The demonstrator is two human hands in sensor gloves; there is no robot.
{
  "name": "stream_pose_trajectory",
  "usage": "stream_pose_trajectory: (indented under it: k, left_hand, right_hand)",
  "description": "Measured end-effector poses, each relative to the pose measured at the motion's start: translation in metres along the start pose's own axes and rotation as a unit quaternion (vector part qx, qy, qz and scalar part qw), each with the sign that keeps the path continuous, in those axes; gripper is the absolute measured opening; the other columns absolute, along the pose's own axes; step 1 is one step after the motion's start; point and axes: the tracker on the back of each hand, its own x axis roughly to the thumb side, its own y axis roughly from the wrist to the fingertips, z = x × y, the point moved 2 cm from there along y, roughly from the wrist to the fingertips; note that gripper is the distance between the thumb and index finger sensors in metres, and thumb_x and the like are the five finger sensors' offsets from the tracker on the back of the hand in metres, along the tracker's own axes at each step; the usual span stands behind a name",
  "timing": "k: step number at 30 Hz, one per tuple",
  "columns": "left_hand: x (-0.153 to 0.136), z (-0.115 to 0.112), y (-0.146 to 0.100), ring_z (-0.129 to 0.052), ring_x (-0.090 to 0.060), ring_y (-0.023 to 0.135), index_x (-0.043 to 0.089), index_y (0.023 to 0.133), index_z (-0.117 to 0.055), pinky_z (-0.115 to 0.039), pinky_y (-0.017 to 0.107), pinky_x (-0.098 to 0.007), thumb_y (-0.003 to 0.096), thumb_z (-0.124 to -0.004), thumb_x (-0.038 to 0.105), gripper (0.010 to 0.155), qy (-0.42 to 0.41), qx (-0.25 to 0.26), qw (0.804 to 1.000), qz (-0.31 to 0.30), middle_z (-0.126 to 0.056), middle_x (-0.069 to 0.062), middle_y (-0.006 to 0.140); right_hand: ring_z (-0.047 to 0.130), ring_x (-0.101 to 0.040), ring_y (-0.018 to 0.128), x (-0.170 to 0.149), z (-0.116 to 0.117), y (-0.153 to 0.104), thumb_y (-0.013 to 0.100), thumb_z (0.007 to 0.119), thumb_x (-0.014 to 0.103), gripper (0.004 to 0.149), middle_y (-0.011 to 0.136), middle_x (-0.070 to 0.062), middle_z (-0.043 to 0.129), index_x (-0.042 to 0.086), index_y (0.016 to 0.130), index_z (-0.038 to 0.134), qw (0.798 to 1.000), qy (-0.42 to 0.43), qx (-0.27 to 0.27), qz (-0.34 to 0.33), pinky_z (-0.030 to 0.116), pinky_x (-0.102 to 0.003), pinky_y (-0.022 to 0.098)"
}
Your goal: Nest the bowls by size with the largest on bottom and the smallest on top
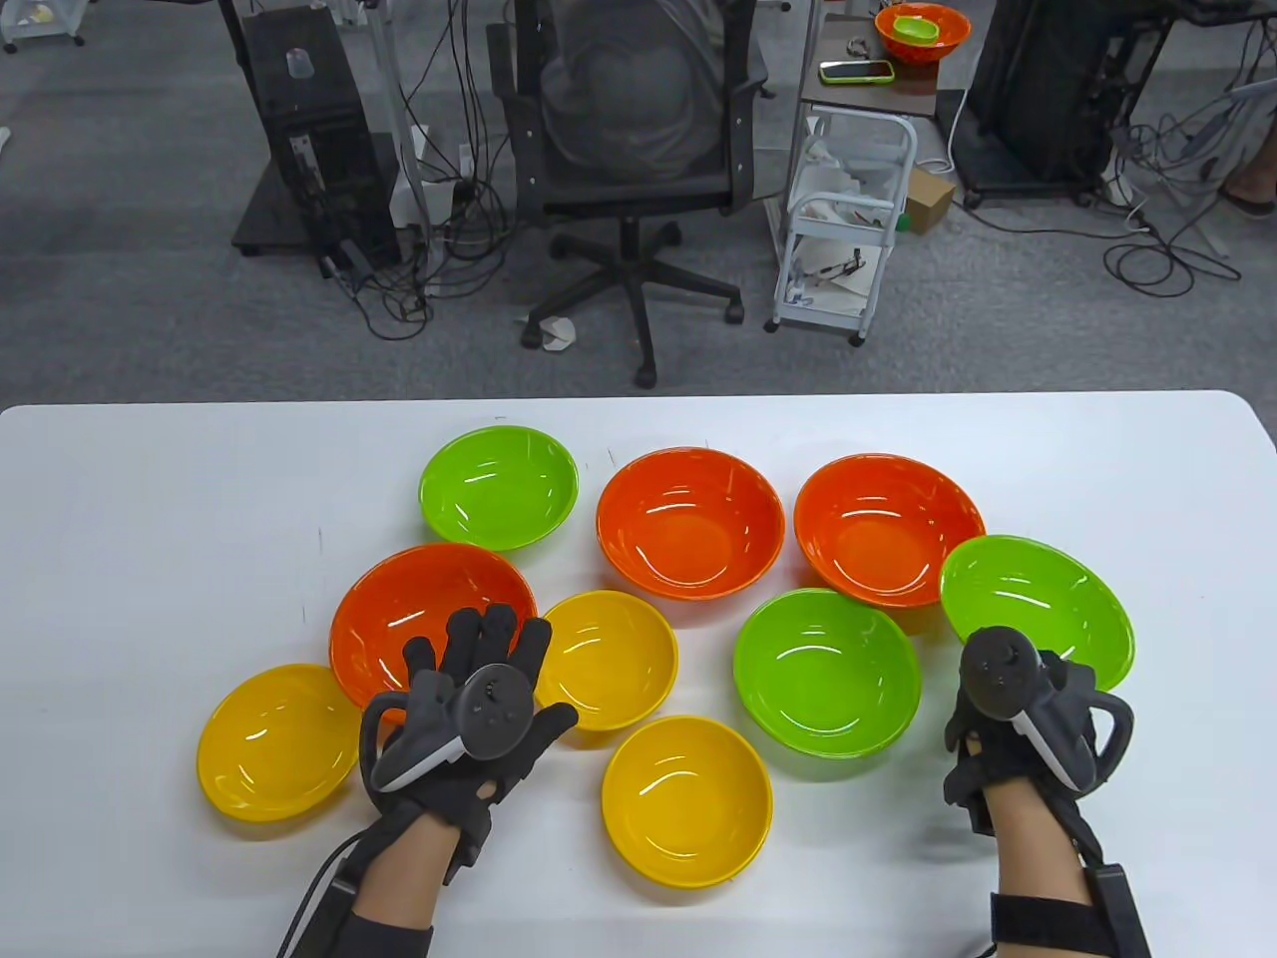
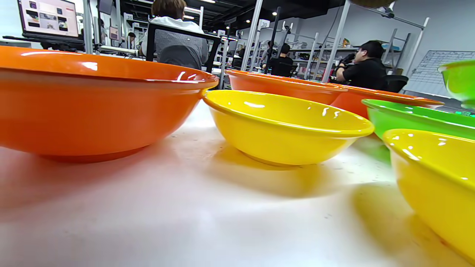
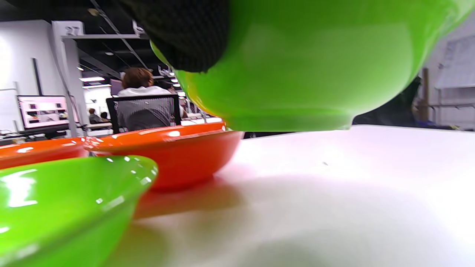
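Observation:
Nine bowls stand on the white table [image 1: 150,519]: three orange, three green, three yellow. My right hand [image 1: 998,689] grips the near rim of the far-right green bowl [image 1: 1048,599]. The right wrist view shows this bowl [image 3: 315,66] raised off the table, with a gloved finger [image 3: 185,33] on its side. My left hand [image 1: 499,649] is open with fingers spread over the near rim of the left orange bowl [image 1: 419,599], holding nothing. The left wrist view shows that orange bowl [image 2: 74,107] and no fingers.
Around the hands are a left yellow bowl [image 1: 274,743], middle yellow bowl [image 1: 614,654], front yellow bowl [image 1: 686,813] and middle green bowl [image 1: 826,671]. Further back are a small green bowl [image 1: 499,486] and two orange bowls [image 1: 688,521] [image 1: 878,539]. An office chair [image 1: 629,120] stands beyond the table.

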Motion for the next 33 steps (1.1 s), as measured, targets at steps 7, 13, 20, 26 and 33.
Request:
stream_pose_trajectory:
  k: [7,13,20,26,33]
  left_hand:
    - [-0.013,0.002,0.0,-0.02,-0.049,0.112,0.026,0.117,-0.026,-0.02,0.069,-0.076,0.0498,-0.056,0.066,0.084,-0.03,0.006,0.999,0.018,-0.02,-0.016,0.123]
    - [-0.018,0.004,-0.002,-0.02,-0.049,0.112,0.026,0.117,-0.026,-0.02,0.07,-0.076,0.0499,-0.056,0.066,0.084,-0.044,0.012,0.999,0.021,-0.02,-0.016,0.123]
    - [-0.02,0.004,-0.002,-0.02,-0.049,0.112,0.026,0.117,-0.026,-0.02,0.069,-0.076,0.05,-0.056,0.066,0.084,-0.054,0.012,0.998,0.025,-0.02,-0.016,0.123]
    - [-0.021,0.004,-0.003,-0.02,-0.049,0.112,0.026,0.117,-0.026,-0.02,0.069,-0.076,0.05,-0.056,0.066,0.084,-0.06,0.011,0.998,0.03,-0.02,-0.016,0.123]
    - [-0.02,0.003,-0.003,-0.02,-0.049,0.112,0.026,0.117,-0.025,-0.02,0.069,-0.076,0.05,-0.056,0.066,0.084,-0.056,0.009,0.998,0.029,-0.021,-0.016,0.123]
  right_hand:
    - [0.081,-0.049,0.08,0.025,-0.002,0.015,0.046,0.081,0.02,0.043,0.081,-0.021,0.091,0.004,0.086,0.084,0.996,0.024,-0.047,-0.067,0.051,-0.071,0.067]
    - [0.076,-0.048,0.086,0.043,0.012,0.044,0.046,0.083,0.021,0.042,0.082,-0.018,0.092,0.007,0.086,0.086,0.997,0.0,-0.03,-0.07,0.049,-0.071,0.068]
    - [0.078,-0.047,0.086,0.057,0.036,0.076,0.045,0.084,0.021,0.042,0.081,-0.017,0.094,0.008,0.084,0.089,0.998,-0.032,0.025,-0.051,0.049,-0.071,0.068]
    - [0.079,-0.047,0.086,0.061,0.047,0.094,0.044,0.086,0.022,0.041,0.081,-0.016,0.095,0.009,0.083,0.09,0.997,-0.039,0.052,-0.038,0.051,-0.071,0.068]
    - [0.08,-0.047,0.085,0.068,0.054,0.102,0.044,0.087,0.023,0.041,0.081,-0.016,0.096,0.01,0.082,0.092,0.995,-0.043,0.072,-0.043,0.054,-0.069,0.067]
